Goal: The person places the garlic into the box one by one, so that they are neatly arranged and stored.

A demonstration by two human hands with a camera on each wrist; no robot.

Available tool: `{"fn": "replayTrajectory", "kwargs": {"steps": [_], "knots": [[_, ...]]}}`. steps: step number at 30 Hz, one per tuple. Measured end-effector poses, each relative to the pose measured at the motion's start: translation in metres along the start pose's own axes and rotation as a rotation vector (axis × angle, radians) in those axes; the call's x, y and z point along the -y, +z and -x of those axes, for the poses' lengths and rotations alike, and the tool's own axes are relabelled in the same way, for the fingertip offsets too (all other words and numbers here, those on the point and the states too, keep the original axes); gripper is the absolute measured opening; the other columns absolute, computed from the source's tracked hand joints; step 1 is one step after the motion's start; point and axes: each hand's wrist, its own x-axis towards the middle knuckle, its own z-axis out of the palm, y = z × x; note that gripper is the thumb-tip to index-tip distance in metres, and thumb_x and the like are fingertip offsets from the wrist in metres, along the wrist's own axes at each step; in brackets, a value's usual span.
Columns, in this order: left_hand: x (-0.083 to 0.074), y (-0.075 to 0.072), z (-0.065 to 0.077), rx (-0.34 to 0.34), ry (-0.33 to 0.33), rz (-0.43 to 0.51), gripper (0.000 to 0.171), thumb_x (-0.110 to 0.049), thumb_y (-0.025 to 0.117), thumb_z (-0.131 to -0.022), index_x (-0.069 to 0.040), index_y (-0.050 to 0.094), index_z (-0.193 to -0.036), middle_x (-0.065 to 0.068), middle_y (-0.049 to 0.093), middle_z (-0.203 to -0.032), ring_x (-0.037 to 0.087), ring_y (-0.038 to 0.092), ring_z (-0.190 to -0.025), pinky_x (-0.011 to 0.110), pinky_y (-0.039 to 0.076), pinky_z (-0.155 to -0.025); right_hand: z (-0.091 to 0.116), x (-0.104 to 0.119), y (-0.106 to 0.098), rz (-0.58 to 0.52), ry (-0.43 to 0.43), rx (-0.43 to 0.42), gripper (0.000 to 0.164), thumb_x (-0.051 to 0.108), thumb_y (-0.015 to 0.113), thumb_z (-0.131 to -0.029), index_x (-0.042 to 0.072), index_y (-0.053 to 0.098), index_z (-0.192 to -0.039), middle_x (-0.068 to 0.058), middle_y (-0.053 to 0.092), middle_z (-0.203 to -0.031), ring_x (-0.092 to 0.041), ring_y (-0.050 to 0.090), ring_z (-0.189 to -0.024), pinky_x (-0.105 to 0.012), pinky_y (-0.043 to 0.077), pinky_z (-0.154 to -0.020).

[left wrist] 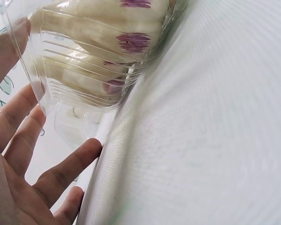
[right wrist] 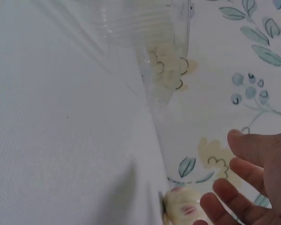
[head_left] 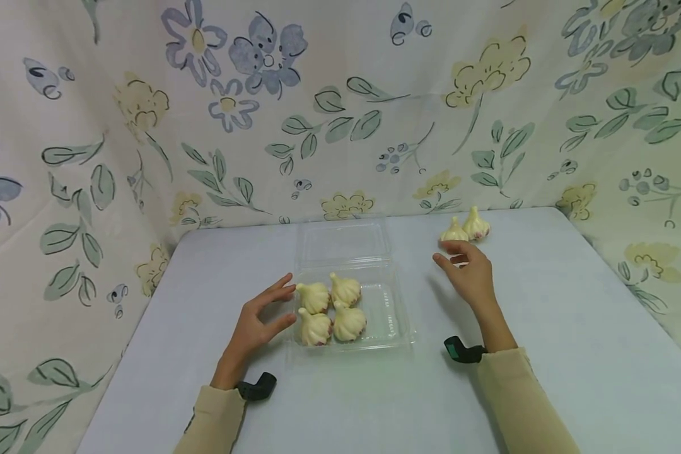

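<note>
Several garlic bulbs (head_left: 349, 323) sit in the left part of a clear plastic clamshell box (head_left: 388, 315), whose lid (head_left: 345, 243) lies folded back toward the curtain. At the box's left side is my left hand (head_left: 255, 325), fingers spread, thumb and fingertips by the rim; the left wrist view shows the bulbs through the ribbed wall (left wrist: 84, 70). My right hand (head_left: 470, 274) hovers just in front of two more garlic bulbs (head_left: 477, 226) at the back right, fingers loosely bent with nothing between them. One of those bulbs (right wrist: 183, 206) appears beside the fingers in the right wrist view.
A white table (head_left: 545, 302) carries everything. Behind it and along both sides hangs a floral curtain (head_left: 340, 126), close to the table's back edge. A dark wrist camera (head_left: 462, 350) projects from the right sleeve, another camera (head_left: 257, 386) from the left.
</note>
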Motion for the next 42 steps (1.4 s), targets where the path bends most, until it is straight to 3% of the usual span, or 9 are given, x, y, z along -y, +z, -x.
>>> {"fn": "replayTrajectory", "kwargs": {"steps": [6, 12, 15, 24, 32, 42], "knots": [[0.002, -0.001, 0.0, -0.004, 0.002, -0.002, 0.06, 0.0, 0.081, -0.082, -0.01, 0.063, -0.139, 0.011, 0.049, -0.157, 0.025, 0.07, -0.116, 0.02, 0.036, -0.113, -0.003, -0.01, -0.001, -0.06, 0.097, -0.074, 0.041, 0.019, 0.075, -0.093, -0.001, 0.064, -0.127, -0.022, 0.064, -0.129, -0.038, 0.061, -0.109, -0.035, 0.044, -0.088], [-0.001, 0.001, -0.001, -0.012, 0.034, 0.007, 0.06, 0.003, 0.081, -0.08, -0.006, 0.064, -0.137, 0.018, 0.05, -0.155, 0.03, 0.07, -0.113, 0.02, 0.035, -0.113, -0.001, -0.019, -0.004, -0.126, 0.263, -0.071, 0.058, 0.028, 0.074, -0.094, 0.003, 0.052, -0.142, -0.02, 0.055, -0.141, -0.036, 0.054, -0.123, -0.033, 0.044, -0.089], [-0.002, 0.001, -0.002, -0.011, 0.035, 0.01, 0.061, 0.003, 0.082, -0.079, -0.005, 0.064, -0.137, 0.018, 0.05, -0.155, 0.031, 0.07, -0.113, 0.02, 0.035, -0.113, 0.0, -0.024, -0.003, -0.131, 0.307, -0.082, 0.063, 0.03, 0.074, -0.094, 0.005, 0.049, -0.145, -0.02, 0.052, -0.145, -0.036, 0.053, -0.125, -0.034, 0.044, -0.091], [-0.002, 0.001, -0.002, -0.007, 0.026, 0.006, 0.061, 0.002, 0.081, -0.08, -0.007, 0.064, -0.137, 0.015, 0.05, -0.156, 0.029, 0.071, -0.114, 0.021, 0.035, -0.113, -0.001, -0.038, 0.001, -0.121, 0.292, -0.127, 0.067, 0.029, 0.077, -0.092, 0.006, 0.048, -0.147, -0.022, 0.053, -0.14, -0.033, 0.056, -0.119, -0.032, 0.042, -0.089], [-0.004, 0.001, -0.003, -0.019, 0.056, 0.007, 0.061, 0.003, 0.082, -0.079, -0.005, 0.064, -0.136, 0.019, 0.05, -0.154, 0.028, 0.071, -0.112, 0.019, 0.035, -0.112, -0.002, -0.042, 0.0, -0.113, 0.295, -0.097, 0.07, 0.032, 0.076, -0.093, 0.011, 0.044, -0.152, -0.022, 0.051, -0.143, -0.033, 0.056, -0.119, -0.03, 0.043, -0.086], [0.001, 0.001, -0.002, -0.012, 0.032, 0.0, 0.059, 0.002, 0.081, -0.081, -0.007, 0.064, -0.137, 0.016, 0.05, -0.155, 0.027, 0.071, -0.113, 0.018, 0.038, -0.11, -0.005, -0.044, -0.002, -0.093, 0.294, -0.069, 0.074, 0.031, 0.076, -0.093, 0.012, 0.041, -0.155, -0.025, 0.051, -0.143, -0.036, 0.057, -0.12, -0.032, 0.044, -0.087]]}}
